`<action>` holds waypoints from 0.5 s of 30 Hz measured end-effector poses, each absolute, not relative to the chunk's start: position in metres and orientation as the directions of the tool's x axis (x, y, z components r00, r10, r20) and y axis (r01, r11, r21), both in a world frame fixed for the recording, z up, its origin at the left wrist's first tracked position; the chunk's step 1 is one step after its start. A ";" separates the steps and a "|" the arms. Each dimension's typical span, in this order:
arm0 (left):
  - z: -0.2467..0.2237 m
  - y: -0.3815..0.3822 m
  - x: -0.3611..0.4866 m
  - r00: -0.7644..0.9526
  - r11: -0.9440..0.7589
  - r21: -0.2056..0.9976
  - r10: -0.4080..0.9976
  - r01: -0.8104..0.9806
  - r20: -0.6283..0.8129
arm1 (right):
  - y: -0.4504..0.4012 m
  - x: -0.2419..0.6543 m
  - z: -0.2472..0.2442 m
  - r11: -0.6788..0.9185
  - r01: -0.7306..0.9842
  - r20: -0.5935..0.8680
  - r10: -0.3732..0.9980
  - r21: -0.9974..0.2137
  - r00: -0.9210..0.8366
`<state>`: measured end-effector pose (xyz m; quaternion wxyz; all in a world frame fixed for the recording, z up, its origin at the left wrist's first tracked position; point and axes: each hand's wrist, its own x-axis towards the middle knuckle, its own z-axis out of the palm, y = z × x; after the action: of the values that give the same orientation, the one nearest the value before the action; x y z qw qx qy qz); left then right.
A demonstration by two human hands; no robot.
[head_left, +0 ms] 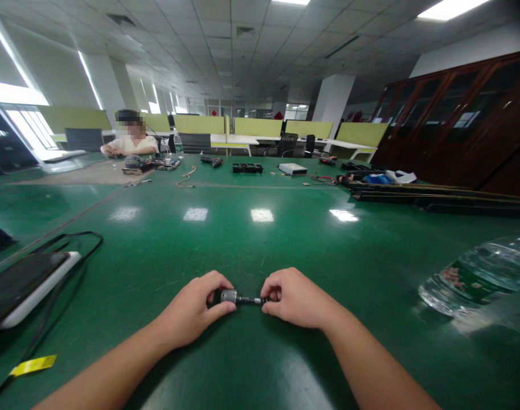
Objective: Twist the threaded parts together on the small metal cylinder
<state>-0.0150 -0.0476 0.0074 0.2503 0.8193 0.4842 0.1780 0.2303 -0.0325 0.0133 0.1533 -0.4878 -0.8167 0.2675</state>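
Note:
A small metal tool with a thick grey cylinder (229, 296) and a thin dark shaft (246, 300) lies level between my hands, just above or on the green table (260, 245). My left hand (199, 307) is closed round the cylinder end, thumb below and fingers above. At the shaft's right end, my right hand (294, 299) pinches a small dark coiled part (265, 300), which looks like a spring. The fingers partly cover both ends, so I cannot tell how the parts join.
A phone-like device (24, 285) with a black cable lies at the left. A water bottle (482, 276) lies at the right. Farther back are a power drill (212, 162), a black part (248, 168), a white box (293, 169) and dark rails (413, 196). A person (131, 136) sits at the far left.

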 end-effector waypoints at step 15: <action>0.006 -0.048 -0.015 0.455 -0.395 0.571 0.890 0.719 0.043 | -0.037 0.208 -0.004 0.373 0.453 0.135 0.870 -0.809 -0.475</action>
<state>-0.0148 -0.0482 0.0058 0.2449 0.8169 0.4924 0.1739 0.2075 -0.0369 -0.0036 0.2858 -0.4252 -0.7778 0.3640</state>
